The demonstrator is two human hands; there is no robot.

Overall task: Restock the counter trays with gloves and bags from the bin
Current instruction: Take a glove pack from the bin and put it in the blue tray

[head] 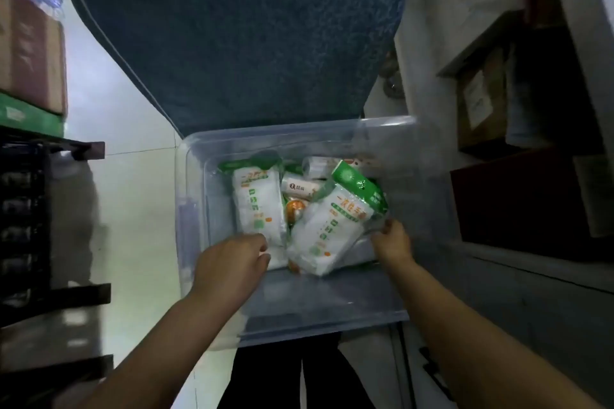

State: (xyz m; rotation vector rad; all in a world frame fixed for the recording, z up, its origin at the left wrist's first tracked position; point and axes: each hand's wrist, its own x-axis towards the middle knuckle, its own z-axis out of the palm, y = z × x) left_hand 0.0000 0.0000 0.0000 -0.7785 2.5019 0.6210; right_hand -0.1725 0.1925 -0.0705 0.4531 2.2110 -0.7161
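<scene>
Glove packets lie in a clear plastic bin [196,176] on a pale tiled floor [133,192], directly in front of the person. Both arms reach down into the bin.

The right glove packet [329,229] lies tilted across the heap. Its lower right edge meets the right hand [393,241], whose thumb and fingers pinch the packet's clear edge.

The left glove packet [257,206] lies straight, top end away from the person. Its near end touches the curled fingers of the left hand [232,262]; whether that hand grips it is too blurred to tell.

Each packet is white and soft-looking, with a green header strip and green and orange print. Between and behind them lie pale rolls of bags [299,188].

A dark blue lid [239,36] rises behind the bin. Stacked cardboard boxes [30,50] stand to the left.
</scene>
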